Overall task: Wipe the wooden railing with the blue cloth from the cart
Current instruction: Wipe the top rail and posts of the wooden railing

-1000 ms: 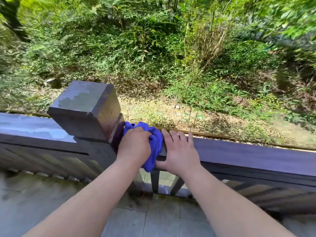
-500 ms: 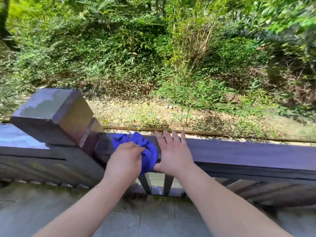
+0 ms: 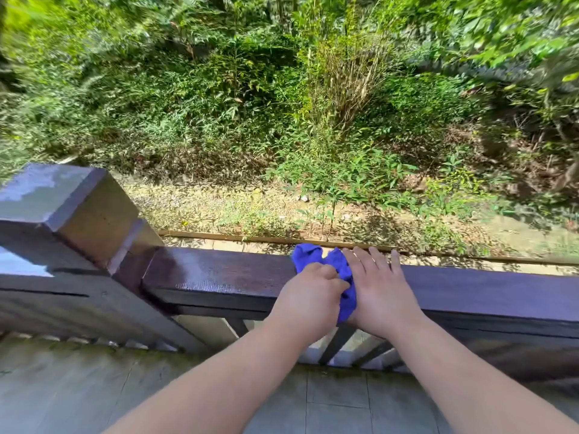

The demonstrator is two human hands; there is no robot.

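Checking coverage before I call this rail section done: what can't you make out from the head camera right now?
- Most of the crumpled blue cloth: covered by the left hand, which grips it, and the flat right hand.
- The dark wooden railing under both hands: hidden.
- The railing's far side: faces away from the camera.
- The square wooden post: cut off by the left edge.
- The cart: not in view.

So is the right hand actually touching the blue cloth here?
Touching. The head view shows the right hand flat on the railing, its thumb side pressed against the blue cloth with no gap; the left hand grips the cloth.
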